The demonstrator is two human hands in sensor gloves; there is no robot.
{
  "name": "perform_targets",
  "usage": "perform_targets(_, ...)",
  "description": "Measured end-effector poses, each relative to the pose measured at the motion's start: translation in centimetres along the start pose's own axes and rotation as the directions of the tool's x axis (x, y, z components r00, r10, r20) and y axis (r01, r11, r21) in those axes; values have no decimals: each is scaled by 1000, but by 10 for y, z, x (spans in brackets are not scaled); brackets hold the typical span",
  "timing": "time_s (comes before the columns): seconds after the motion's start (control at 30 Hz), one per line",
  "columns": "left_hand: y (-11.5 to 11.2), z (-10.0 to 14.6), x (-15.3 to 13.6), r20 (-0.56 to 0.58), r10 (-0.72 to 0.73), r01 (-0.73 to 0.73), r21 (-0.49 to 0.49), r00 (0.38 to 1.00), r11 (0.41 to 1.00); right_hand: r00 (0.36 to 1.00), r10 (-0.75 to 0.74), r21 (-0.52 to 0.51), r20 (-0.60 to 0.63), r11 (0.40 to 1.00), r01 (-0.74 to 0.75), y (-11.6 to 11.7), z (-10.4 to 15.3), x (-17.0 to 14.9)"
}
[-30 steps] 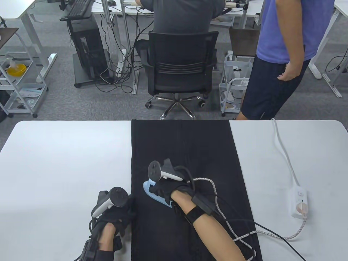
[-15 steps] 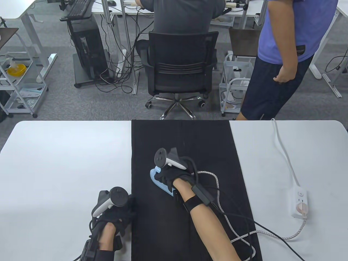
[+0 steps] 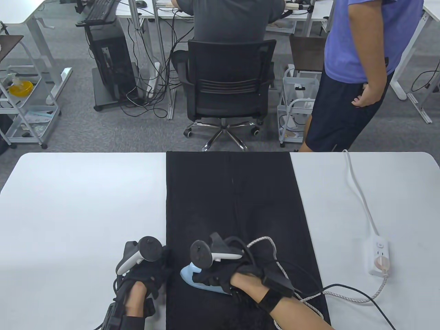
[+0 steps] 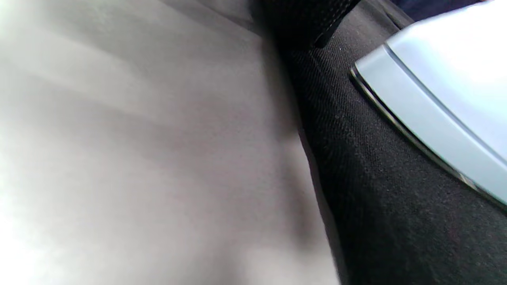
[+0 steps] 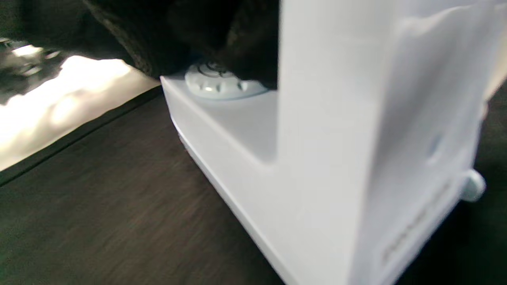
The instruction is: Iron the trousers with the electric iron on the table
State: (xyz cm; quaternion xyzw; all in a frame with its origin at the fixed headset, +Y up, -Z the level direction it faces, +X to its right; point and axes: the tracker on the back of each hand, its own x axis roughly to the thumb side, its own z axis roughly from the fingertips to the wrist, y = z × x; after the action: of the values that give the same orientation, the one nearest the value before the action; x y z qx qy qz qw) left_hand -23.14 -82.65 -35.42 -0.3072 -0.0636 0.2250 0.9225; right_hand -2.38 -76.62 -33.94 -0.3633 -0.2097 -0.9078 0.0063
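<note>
The white table [image 3: 75, 206] filled the lower half of the frame, black trousers [image 3: 233, 192] laid flat down its centre. At lower centre the right hand [image 3: 223, 275] gripped the pale blue iron [image 3: 192, 276] on the cloth. The left hand [image 3: 147, 275] rested on the trousers' left edge; I couldn't tell its fingers.

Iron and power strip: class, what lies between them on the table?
In the table view, black trousers, the iron's looping braided cord, then bare table before the power strip.
</note>
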Motion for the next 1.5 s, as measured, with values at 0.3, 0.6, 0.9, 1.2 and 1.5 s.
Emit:
perform_targets(0.3, 0, 0, -1, 1, 5, -5, 0, 1000, 1000, 993, 52, 0, 104, 999, -52, 18, 33, 26)
perform_targets(0.6, 0, 1, -2, -4, -4, 4, -4, 1000, 1000, 997, -30, -34, -77, 999, 27, -15, -22, -20)
perform_targets(0.9, 1, 1, -2, -2, -1, 1, -8, 1000, 1000, 914, -169, -131, -369, 983, 129, -54, -85, -96)
perform_targets(1.2, 0, 0, -1, -2, -7, 7, -10, 1000, 1000, 875, -199, -156, -441, 977, 144, -54, -85, -104)
perform_targets(1.5, 0, 0, 0, -3, -7, 7, -15, 1000, 1000, 948, -124, -91, -293, 991, 102, -34, -51, -67)
